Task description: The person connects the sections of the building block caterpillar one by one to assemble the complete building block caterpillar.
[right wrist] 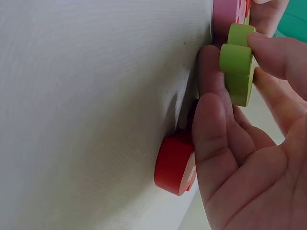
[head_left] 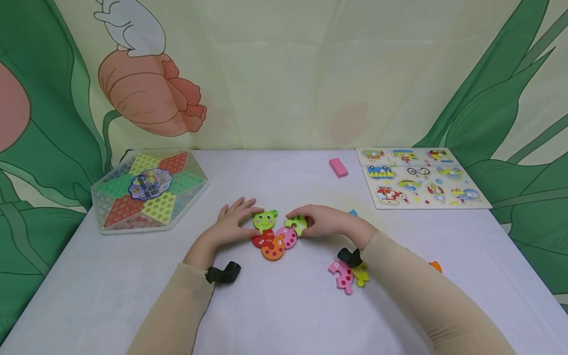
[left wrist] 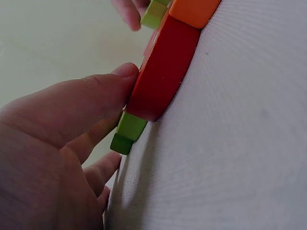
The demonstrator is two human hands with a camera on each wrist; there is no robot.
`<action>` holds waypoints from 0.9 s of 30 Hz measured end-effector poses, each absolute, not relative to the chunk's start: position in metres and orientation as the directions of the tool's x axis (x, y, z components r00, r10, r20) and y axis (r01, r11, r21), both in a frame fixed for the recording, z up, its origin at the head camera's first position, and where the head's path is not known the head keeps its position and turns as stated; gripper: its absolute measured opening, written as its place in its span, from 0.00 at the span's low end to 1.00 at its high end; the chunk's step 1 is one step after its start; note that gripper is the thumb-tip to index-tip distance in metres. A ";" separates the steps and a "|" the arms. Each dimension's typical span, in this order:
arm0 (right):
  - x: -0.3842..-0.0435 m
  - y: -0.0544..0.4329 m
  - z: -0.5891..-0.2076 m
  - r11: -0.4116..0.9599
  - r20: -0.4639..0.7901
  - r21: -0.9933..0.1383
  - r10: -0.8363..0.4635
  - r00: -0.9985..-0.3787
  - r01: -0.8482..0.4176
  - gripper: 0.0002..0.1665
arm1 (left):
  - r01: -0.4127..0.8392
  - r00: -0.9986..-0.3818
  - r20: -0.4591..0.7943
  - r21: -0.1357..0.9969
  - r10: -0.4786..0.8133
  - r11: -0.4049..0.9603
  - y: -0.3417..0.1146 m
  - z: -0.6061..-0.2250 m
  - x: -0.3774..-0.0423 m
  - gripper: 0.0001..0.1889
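Observation:
Numbered wooden puzzle pieces lie joined as a caterpillar: a green smiling head, a red piece, an orange piece and a pink piece. My left hand rests against the head and red piece with fingers spread; in the left wrist view its thumb touches the red piece's edge. My right hand pinches a light green piece beside the pink one; the right wrist view shows this green piece raised off the cloth. Another red piece lies below that hand.
Loose pink and yellow pieces lie near the right wrist. Blue and orange pieces show partly past the right arm. A pink block, a vehicle puzzle board and a hexagonal game box lie farther back.

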State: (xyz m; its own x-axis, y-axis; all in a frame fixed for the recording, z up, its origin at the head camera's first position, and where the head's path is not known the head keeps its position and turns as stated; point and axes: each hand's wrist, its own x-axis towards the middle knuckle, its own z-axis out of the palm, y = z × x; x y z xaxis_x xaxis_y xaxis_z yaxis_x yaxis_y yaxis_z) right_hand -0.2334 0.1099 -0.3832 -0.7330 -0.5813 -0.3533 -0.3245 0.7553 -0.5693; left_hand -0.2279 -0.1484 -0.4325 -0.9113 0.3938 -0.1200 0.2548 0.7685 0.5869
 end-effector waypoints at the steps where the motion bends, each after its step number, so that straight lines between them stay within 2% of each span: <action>1: -0.233 0.110 -0.383 0.755 -0.352 -0.570 -0.582 -0.733 -0.326 0.29 | 0.254 -0.912 -0.120 0.588 0.393 0.768 -0.149 -0.433 -0.228 0.31; 13: -0.230 0.109 -0.382 0.784 -0.347 -0.511 -0.562 -0.751 -0.351 0.30 | 0.253 -0.910 -0.120 0.598 0.396 0.761 -0.149 -0.434 -0.229 0.31; 21: -0.225 0.107 -0.382 0.825 -0.348 -0.405 -0.538 -0.768 -0.394 0.31 | 0.252 -0.910 -0.125 0.590 0.395 0.767 -0.149 -0.433 -0.229 0.31; 27: -0.222 0.114 -0.373 0.805 -0.297 -0.461 -0.536 -0.790 -0.373 0.32 | 0.249 -0.913 -0.123 0.588 0.389 0.770 -0.148 -0.434 -0.229 0.31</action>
State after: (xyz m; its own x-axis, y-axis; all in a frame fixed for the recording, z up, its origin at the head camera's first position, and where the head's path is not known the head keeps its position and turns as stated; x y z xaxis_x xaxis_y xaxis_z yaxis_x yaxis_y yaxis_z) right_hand -0.2224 0.1142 -0.3728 -0.7903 -0.5361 -0.2967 -0.3730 0.8051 -0.4611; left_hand -0.2289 -0.1485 -0.4342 -0.9129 0.3891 -0.1235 0.2486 0.7698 0.5878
